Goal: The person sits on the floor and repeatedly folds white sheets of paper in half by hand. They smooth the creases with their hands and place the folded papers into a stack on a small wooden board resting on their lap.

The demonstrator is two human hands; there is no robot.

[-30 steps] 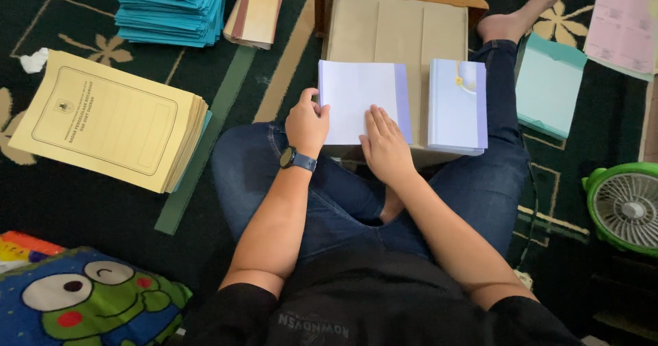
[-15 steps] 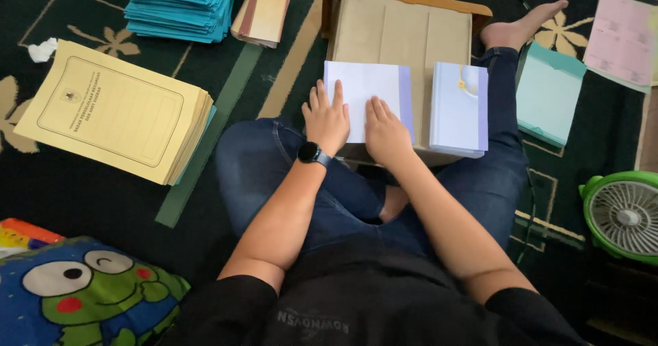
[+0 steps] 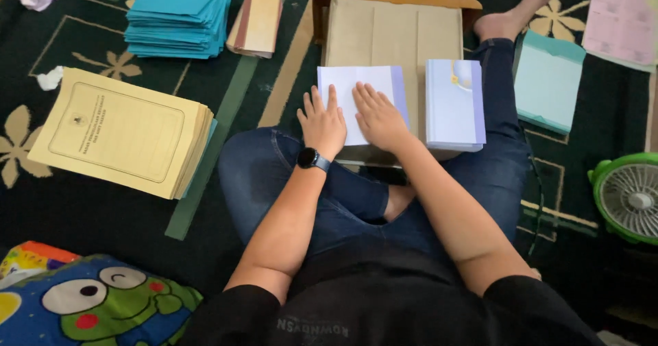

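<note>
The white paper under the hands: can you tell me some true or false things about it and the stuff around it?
1. Both hands lie flat on the white paper. True: the left hand and the right hand rest side by side on it.
2. The watch is on the right wrist. False: it is on the left wrist.
3. The stack of yellow folders lies to the person's left. True.
4. The green fan stands on the low wooden table. False: it stands on the carpet, to the right.
5. The blue paper stack is in the person's lap. False: it lies on the carpet, beyond the yellow folders.
</note>
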